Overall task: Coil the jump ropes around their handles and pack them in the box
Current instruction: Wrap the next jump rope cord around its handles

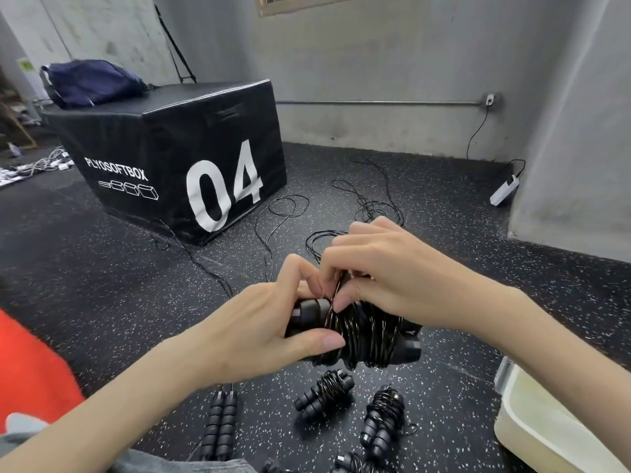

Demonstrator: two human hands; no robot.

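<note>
Both hands work one rope bundle held above the floor: the left hand grips its handles, thumb pressed along the near side, while the right hand pinches a strand of cord at the top of the coil. Two coiled bundles and an uncoiled pair of handles lie on the floor below, with the white box at the right edge. Loose cord trails across the floor towards the black plyo box.

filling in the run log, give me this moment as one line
left hand: grips handles | right hand: pinches rope on coil | floor: wrapped bundles, loose ropes | box: nothing visible inside
</note>
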